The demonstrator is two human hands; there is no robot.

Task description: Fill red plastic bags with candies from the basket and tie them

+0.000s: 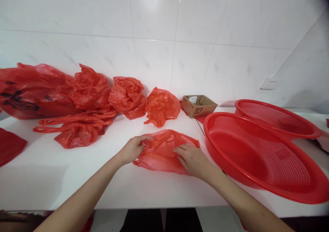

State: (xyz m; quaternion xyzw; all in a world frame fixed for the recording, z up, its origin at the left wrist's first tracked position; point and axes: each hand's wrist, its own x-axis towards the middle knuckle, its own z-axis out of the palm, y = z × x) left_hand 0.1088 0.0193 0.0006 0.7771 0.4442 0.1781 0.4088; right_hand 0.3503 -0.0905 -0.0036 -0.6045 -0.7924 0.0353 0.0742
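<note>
A thin red plastic bag lies spread out on the white table in front of me. At its left side my left hand is closed, with the thumb and fingers pinching the bag's edge. Over the right part of the bag is my right hand; its fingers are apart and bent a little, touching the plastic from above. Just behind the bag sits a crumpled red plastic bag. What the spread bag holds, if anything, cannot be made out.
Along the tiled wall stand more bunched red bags, a large full one at far left. A flatter bag with handles lies before them. To the right are a small cardboard box and two red plastic baskets.
</note>
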